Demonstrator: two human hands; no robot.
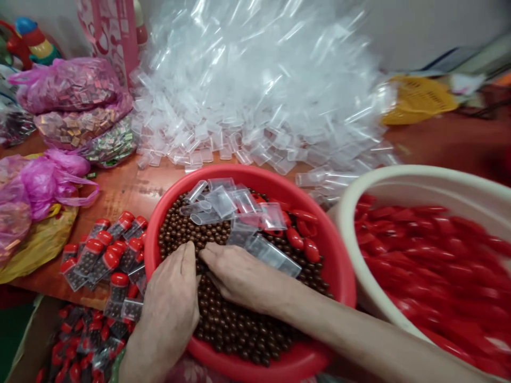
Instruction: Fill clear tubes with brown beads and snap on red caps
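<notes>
A red basin [341, 276] holds many small round brown candy-like balls [247, 335]. My left hand [171, 303] reaches over the basin's near left side, fingers pressed together and tips down at the balls. Facing it, my right hand [235, 274] has its fingers curled down into the balls, close to the left fingertips. Whatever lies between the fingers is hidden. Flat clear plastic tubes [221, 202] lie on the balls beyond my hands. Glossy red plastic caps [311, 250] rest at the basin's right side.
Filled red-capped tubes [93, 255] lie left of the basin, with more in a box [27, 340] below. A large heap of clear tubes [255, 90] stands behind. On the right is a cream tub [347, 213] of red pieces; pink bags [67, 90] sit left.
</notes>
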